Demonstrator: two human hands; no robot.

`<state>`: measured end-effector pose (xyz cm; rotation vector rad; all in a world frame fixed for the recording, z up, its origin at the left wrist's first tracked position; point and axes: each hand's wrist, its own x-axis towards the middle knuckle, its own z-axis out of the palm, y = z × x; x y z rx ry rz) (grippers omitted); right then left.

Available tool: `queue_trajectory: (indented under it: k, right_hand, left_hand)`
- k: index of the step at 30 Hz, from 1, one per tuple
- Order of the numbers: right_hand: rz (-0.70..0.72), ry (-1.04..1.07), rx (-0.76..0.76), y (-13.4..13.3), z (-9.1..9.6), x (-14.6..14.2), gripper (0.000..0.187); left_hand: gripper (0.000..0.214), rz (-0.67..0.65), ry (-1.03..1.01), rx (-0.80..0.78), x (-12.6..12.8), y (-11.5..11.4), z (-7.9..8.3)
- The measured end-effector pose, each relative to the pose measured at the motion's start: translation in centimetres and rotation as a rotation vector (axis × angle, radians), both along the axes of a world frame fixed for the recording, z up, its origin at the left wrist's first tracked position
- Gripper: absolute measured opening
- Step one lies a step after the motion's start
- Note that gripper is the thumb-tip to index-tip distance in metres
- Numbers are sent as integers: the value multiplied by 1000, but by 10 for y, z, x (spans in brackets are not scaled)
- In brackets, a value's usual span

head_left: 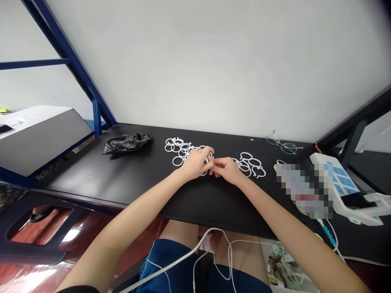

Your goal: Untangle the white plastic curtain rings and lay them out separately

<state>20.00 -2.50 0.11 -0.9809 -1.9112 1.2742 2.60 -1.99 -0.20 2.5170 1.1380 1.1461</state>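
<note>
Over the middle of the black table, my left hand [197, 162] pinches a white plastic ring [209, 157] that looks like a shower curtain ring. My right hand [227, 169] meets its fingertips from the right, fingers closed; whatever lies between them is hidden. Beside and partly beneath my left hand spreads a pile of similar white rings [178, 161], some overlapping. A smaller group of white rings [254, 162] rests just past my right hand. Several of these rings show a gap with small knobbed ends.
On the black table [137, 179] lies a crumpled black plastic bag [127, 143] at left. Eyeglasses [288, 148], a blurred-out phone-like object [302, 189] and a white power strip [345, 185] occupy the right side. A white cable [183, 257] crosses above my lap.
</note>
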Motion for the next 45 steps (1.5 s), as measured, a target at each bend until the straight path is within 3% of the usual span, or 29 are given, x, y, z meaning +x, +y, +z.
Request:
queue_trajectory:
  k: [4,45]
  right_hand:
    - [21,-26,0,1,0,1,39]
    - [25,-59,-6,0,1,0,43]
  left_hand:
    - [4,0,6,-6,0,-1,1]
    - [10,31,19,-18,1,0,-1]
